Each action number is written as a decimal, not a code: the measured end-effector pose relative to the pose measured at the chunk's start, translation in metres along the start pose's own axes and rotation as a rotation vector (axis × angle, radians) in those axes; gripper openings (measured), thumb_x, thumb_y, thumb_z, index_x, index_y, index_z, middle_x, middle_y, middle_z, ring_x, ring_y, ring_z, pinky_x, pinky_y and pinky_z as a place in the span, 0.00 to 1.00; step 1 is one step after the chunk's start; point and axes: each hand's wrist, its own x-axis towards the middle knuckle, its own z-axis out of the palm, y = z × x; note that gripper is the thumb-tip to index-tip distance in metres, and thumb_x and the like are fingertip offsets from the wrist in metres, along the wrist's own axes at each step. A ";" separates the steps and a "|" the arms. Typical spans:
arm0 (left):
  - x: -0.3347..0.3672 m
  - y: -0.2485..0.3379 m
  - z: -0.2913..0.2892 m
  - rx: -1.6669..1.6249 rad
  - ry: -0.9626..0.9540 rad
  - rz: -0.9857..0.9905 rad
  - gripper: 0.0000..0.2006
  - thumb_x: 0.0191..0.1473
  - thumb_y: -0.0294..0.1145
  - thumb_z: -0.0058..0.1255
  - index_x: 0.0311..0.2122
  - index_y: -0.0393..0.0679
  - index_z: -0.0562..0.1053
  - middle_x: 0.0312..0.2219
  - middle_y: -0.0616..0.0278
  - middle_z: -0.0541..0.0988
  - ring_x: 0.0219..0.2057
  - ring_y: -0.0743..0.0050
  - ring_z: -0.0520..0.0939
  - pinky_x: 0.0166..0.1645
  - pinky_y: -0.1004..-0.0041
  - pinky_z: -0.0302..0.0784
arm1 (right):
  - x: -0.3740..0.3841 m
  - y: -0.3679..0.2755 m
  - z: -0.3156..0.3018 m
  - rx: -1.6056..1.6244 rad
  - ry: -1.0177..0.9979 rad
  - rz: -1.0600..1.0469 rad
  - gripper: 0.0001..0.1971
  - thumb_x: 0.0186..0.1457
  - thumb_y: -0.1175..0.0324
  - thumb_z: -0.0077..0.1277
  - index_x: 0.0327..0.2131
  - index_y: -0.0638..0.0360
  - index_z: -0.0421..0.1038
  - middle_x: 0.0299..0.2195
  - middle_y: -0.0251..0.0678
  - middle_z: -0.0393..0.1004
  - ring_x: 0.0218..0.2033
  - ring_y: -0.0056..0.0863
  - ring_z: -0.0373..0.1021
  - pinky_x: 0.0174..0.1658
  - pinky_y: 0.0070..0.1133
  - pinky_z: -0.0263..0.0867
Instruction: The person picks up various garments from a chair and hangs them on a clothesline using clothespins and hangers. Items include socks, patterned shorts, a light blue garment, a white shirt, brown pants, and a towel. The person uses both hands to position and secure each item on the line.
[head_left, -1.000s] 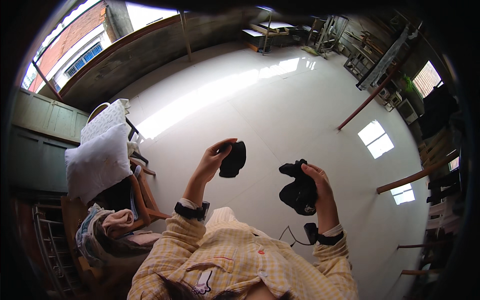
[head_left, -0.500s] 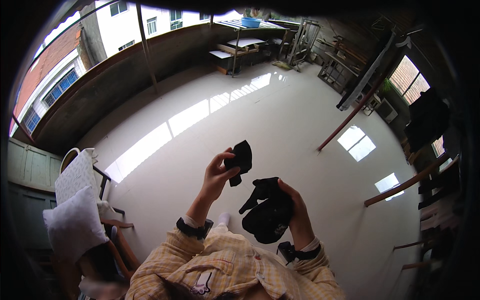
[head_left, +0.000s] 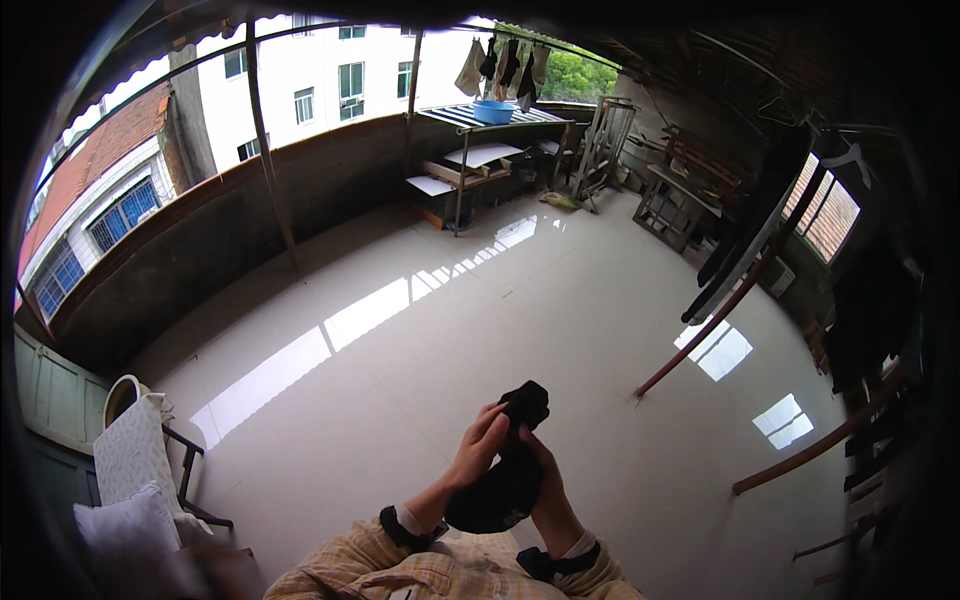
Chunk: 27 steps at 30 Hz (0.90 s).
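Close in front of my body, both hands are brought together on black cloth. My left hand [head_left: 478, 452] is closed, its thumb and fingers pinching a small black sock-like piece [head_left: 527, 403] that sticks up above the fingertips. Wrapped round the right side of a larger bunched black cloth [head_left: 496, 492] is my right hand [head_left: 545, 480], thumb up beside the small piece. The larger cloth hangs below and between the hands. Where the two dark pieces meet, I cannot tell one from the other.
Left stand a chair with a patterned cover [head_left: 132, 450] and a white pillow [head_left: 128, 520]. A red pole [head_left: 705, 330] rises on the right. At the back, a slatted rack holds a blue basin [head_left: 493, 112] under hanging laundry [head_left: 508, 65]. Glossy pale tiles [head_left: 420, 350] cover the floor.
My hands have come together, bringing the two separate black pieces into contact. The view has tilted up, so the hanging laundry at the back now shows.
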 end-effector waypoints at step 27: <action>0.605 0.102 -0.108 0.773 -0.327 0.364 0.09 0.49 0.23 0.56 0.38 0.38 0.76 0.38 0.59 0.76 0.37 0.70 0.79 0.41 0.74 0.79 | 0.564 -0.349 0.073 -1.672 -0.356 -0.514 0.15 0.52 0.59 0.55 0.29 0.63 0.75 0.17 0.35 0.73 0.19 0.20 0.70 0.25 0.19 0.64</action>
